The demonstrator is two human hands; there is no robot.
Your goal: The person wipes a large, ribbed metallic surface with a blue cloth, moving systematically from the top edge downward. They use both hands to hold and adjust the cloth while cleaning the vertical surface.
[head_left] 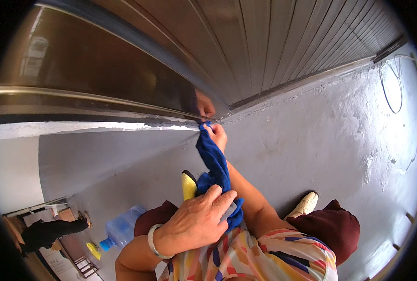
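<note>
A dark blue cloth (pixel 212 157) hangs stretched between my two hands. My right hand (pixel 218 136) pinches its upper end at the corner where the glossy brown panel (pixel 110 70) meets the ribbed brown panel (pixel 283 42). Closer to my body, my left hand (pixel 192 222), a pale bangle (pixel 152 241) on its wrist, grips the bunched lower part of the cloth. A small grey patch shows beside its fingers; I cannot tell whether it belongs to the cloth. My right hand is mirrored in the glossy panel.
A white-edged ledge (pixel 91 129) runs left from the corner. Grey floor (pixel 302 136) spreads below, with a thin cable loop (pixel 399 84) at far right. A clear blue bottle (pixel 124 227) lies at lower left, near a black item (pixel 54 232). My shoes (pixel 306 204) stand below me.
</note>
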